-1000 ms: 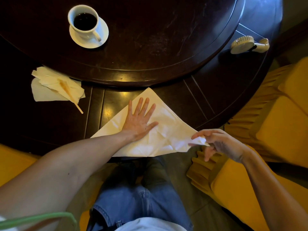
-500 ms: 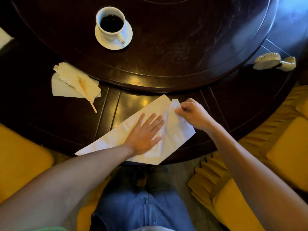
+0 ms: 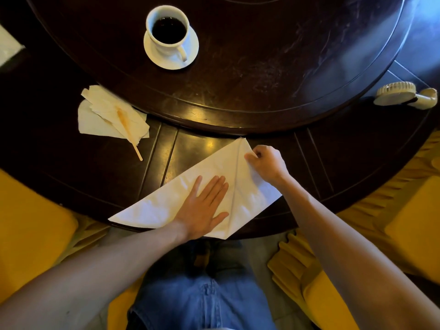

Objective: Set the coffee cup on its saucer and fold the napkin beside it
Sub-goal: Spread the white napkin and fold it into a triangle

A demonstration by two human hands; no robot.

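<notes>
A white coffee cup [image 3: 168, 32] full of dark coffee stands on its white saucer [image 3: 191, 54] on the raised round centre of the dark wooden table [image 3: 262, 67]. A cream napkin [image 3: 152, 208] lies on the table's near rim, its right corner folded over toward the top point. My left hand [image 3: 203, 206] lies flat on the napkin's middle, fingers spread, pressing it down. My right hand [image 3: 267, 163] pinches the folded-over corner near the napkin's top point.
Crumpled paper napkins with a wooden stir stick [image 3: 129, 132] lie at the left of the rim. A small hand-held fan [image 3: 404, 95] rests at the right. Yellow-covered chairs [image 3: 404, 234] flank my blue-jeaned legs [image 3: 202, 294] below the table edge.
My right hand carried the napkin's right corner up and over to the top point, turning the wide triangle into a narrower shape. My left hand stayed flat on the napkin.
</notes>
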